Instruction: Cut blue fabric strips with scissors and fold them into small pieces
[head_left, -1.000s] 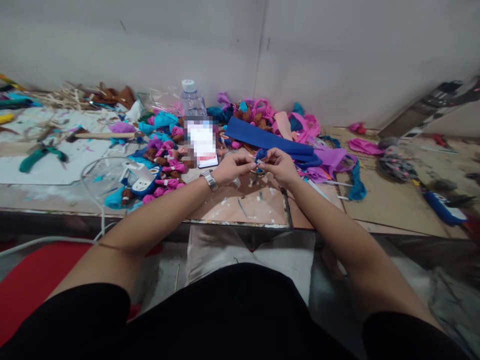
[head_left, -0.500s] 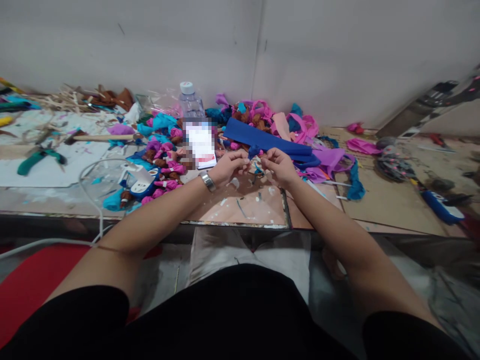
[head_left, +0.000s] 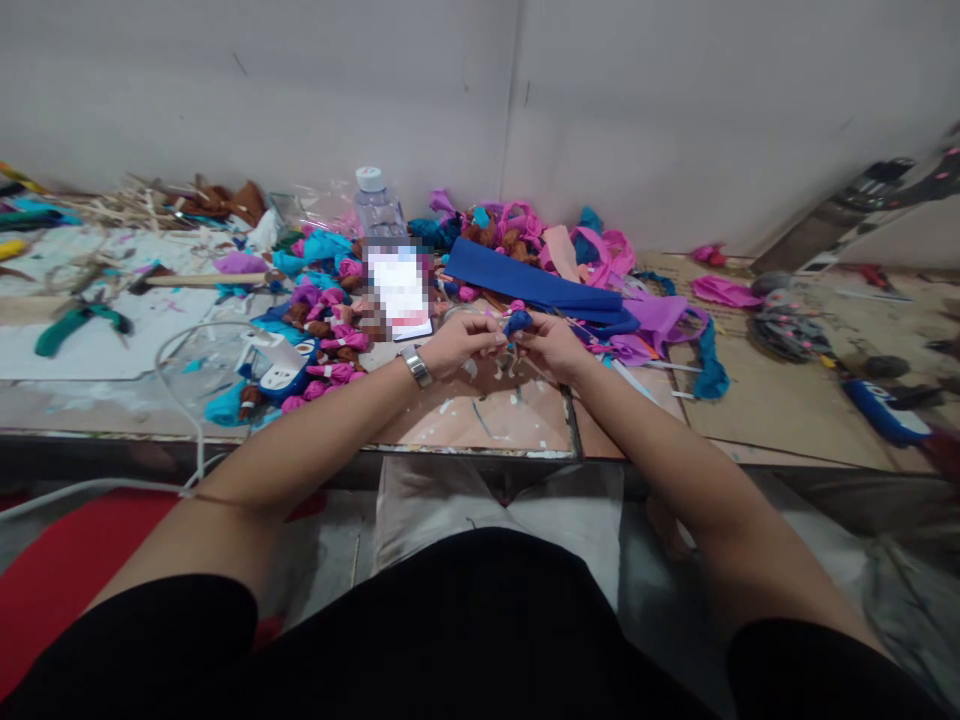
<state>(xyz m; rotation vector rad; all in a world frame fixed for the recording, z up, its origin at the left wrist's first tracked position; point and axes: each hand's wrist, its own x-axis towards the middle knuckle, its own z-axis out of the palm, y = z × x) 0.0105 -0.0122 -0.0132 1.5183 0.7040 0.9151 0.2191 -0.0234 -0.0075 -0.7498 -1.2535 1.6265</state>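
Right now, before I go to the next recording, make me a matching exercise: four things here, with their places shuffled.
1. blue bundle
2. bottle
3. pliers
4. watch

A. on the left wrist
B. between the left hand and right hand
C. behind the phone
D. on white paper

Pairs: 1-B, 2-C, 3-D, 4-A

The shirt (head_left: 487, 620) is plain black, its left sleeve (head_left: 172, 640) and right sleeve (head_left: 795, 670) short, with dark, even cloth. Below the hems, the arms are bare down to the left hand (head_left: 469, 340) and right hand (head_left: 551, 345), apart from a silver watch (head_left: 417, 367) on the left wrist; its band looks metallic, its face too small to read. The trousers (head_left: 416, 505) are pale, off-white and creased.
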